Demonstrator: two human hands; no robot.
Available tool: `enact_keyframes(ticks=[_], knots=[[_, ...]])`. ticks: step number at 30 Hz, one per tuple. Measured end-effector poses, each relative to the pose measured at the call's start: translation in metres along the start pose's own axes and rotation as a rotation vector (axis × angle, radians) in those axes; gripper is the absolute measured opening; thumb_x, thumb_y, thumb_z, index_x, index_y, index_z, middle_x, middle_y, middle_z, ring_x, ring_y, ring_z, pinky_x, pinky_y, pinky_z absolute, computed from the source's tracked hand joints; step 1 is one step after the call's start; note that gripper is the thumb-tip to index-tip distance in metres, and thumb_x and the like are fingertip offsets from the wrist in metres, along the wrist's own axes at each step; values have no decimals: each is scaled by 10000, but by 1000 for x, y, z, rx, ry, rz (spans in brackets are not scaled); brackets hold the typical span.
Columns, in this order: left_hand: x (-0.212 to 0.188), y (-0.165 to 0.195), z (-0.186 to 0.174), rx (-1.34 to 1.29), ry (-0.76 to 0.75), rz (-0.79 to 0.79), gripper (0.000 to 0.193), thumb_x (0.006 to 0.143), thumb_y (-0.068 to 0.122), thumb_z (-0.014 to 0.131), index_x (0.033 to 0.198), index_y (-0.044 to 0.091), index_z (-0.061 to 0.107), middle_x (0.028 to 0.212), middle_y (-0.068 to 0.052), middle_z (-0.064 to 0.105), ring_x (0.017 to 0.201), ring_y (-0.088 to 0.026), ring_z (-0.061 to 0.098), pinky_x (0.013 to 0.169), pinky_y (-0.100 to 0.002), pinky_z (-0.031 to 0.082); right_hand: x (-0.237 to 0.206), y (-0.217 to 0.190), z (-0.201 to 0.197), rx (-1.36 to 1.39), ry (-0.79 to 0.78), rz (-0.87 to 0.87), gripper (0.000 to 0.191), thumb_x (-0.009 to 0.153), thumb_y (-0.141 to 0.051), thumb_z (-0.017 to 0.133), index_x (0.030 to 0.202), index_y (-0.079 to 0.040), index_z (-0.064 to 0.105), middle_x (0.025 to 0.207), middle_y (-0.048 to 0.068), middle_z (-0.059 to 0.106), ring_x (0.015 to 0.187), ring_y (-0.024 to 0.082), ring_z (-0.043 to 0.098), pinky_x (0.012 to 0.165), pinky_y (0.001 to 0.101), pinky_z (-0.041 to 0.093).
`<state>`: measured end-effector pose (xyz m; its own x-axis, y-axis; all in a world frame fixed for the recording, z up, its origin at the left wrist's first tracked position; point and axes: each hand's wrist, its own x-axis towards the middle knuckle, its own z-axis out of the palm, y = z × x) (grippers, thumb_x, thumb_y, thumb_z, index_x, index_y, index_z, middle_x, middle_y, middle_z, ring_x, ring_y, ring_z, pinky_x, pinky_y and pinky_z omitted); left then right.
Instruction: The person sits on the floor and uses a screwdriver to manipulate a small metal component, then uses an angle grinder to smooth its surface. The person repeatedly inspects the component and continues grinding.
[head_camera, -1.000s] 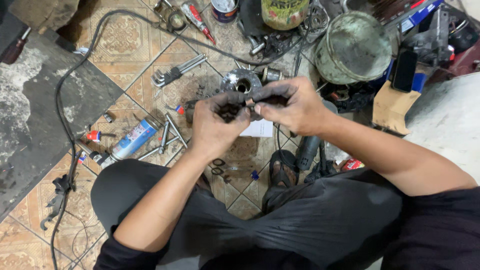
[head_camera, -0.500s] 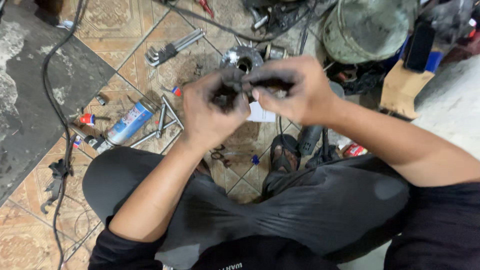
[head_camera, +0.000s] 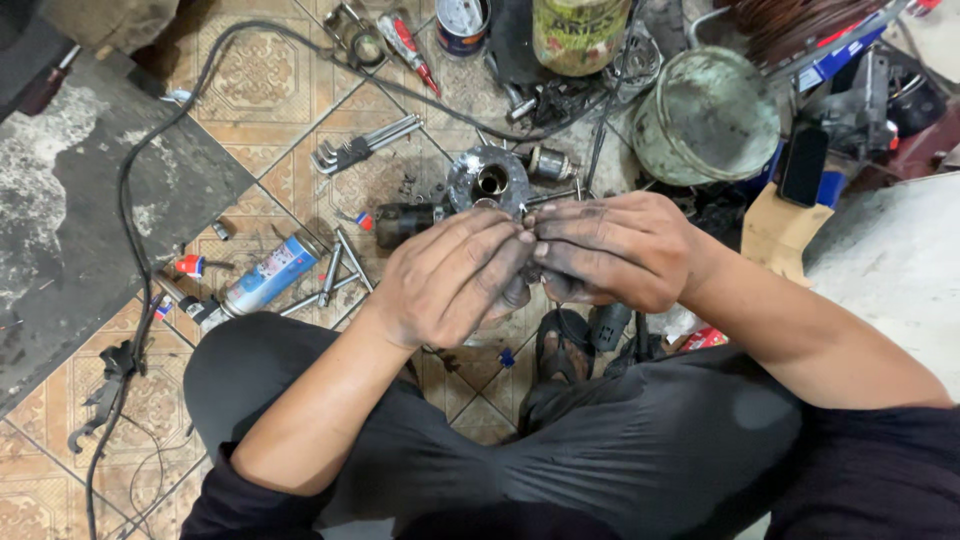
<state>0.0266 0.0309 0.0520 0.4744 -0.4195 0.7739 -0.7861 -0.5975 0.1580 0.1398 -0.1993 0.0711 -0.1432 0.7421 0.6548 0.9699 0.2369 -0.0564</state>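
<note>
My left hand (head_camera: 448, 278) and my right hand (head_camera: 612, 248) meet fingertip to fingertip above my lap, both blackened with grease. They close together around a small dark metal part (head_camera: 516, 292), almost wholly hidden by the fingers. Just beyond the fingertips a round grey metal housing (head_camera: 487, 179) with a central hole lies on the tiled floor, with a dark cylindrical part (head_camera: 403, 221) to its left and a small metal cylinder (head_camera: 549, 162) to its right.
A set of hex keys (head_camera: 362, 146), a blue spray can (head_camera: 262, 279), loose wrenches (head_camera: 334, 274) and a black cable (head_camera: 130, 240) lie on the floor at left. A green-grey bucket (head_camera: 706, 118), tins (head_camera: 573, 34) and clutter stand at the back.
The view has shifted and my hands sit lower in the frame. My fingers have folded closer over the small part, which showed more between them before.
</note>
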Motion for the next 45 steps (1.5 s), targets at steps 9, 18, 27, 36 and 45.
enact_keyframes(ticks=[9, 18, 27, 36, 45], knots=[[-3, 0, 2, 8, 11, 40, 418, 879, 153, 788, 1171, -121, 668, 1118, -231, 684, 1061, -375, 716, 957, -471, 616, 1, -4, -4, -17, -45, 0, 259, 918, -122, 813, 1057, 51, 679, 1066, 210, 726, 1014, 345, 750, 886, 418, 627], [-25, -6, 32, -155, 156, -198, 403, 843, 171, 819, 1111, -88, 666, 1037, -190, 716, 964, -293, 745, 869, -376, 645, -9, -1, 13, 65, -13, 96, 246, 900, -127, 828, 1072, 0, 707, 1082, 154, 727, 957, 276, 763, 846, 379, 639], [-39, -1, 36, -778, 107, -1038, 262, 859, 138, 849, 1058, 7, 741, 963, -44, 774, 882, -94, 714, 826, -248, 591, 1, -15, 7, 265, 20, 526, 302, 879, -16, 799, 1164, 14, 704, 1116, 141, 709, 952, 262, 750, 807, 341, 626], [-29, 3, 34, -686, 97, -960, 233, 892, 57, 821, 1101, -13, 744, 1002, -69, 777, 907, -103, 729, 825, -246, 594, 9, -18, 3, 203, -17, 579, 275, 874, -74, 838, 1108, 11, 722, 1106, 140, 723, 923, 260, 755, 779, 335, 627], [-23, 5, 35, -406, 97, -713, 231, 922, -7, 772, 1150, -23, 734, 1089, -131, 762, 947, -194, 774, 809, -290, 625, 10, -18, 6, 134, -56, 588, 279, 844, -91, 836, 1078, 12, 724, 1065, 150, 727, 900, 273, 742, 764, 341, 616]])
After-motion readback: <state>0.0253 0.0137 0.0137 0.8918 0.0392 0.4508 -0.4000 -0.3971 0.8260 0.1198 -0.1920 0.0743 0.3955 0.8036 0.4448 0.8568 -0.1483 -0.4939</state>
